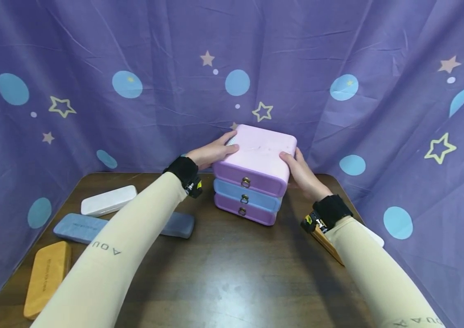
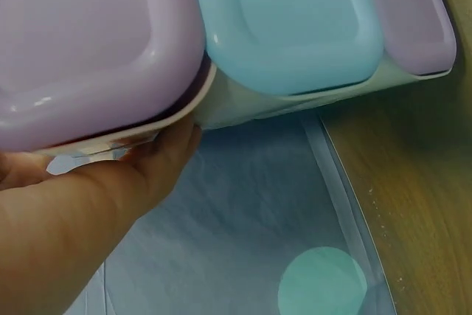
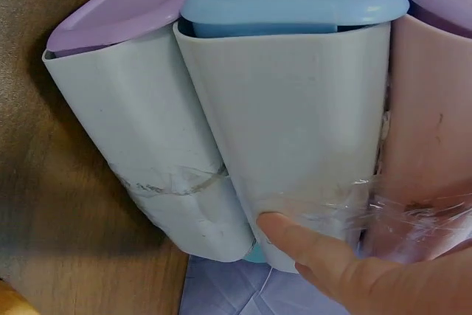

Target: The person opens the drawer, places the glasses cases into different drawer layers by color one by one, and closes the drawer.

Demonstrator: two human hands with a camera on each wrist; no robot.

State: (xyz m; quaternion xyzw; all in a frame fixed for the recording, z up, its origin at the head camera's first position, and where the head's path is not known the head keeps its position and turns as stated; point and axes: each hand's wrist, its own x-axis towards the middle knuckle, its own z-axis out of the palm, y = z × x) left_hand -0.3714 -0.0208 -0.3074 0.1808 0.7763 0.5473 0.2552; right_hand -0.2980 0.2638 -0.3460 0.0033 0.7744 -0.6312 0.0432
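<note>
Clear tape only in right-wrist view

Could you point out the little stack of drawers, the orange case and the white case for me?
Stack of drawers (image 1: 261, 150): head view, on its pink top.
Orange case (image 1: 47, 275): head view, middle of its lid, near left on the table.
White case (image 1: 109, 200): head view, middle of its top.
</note>
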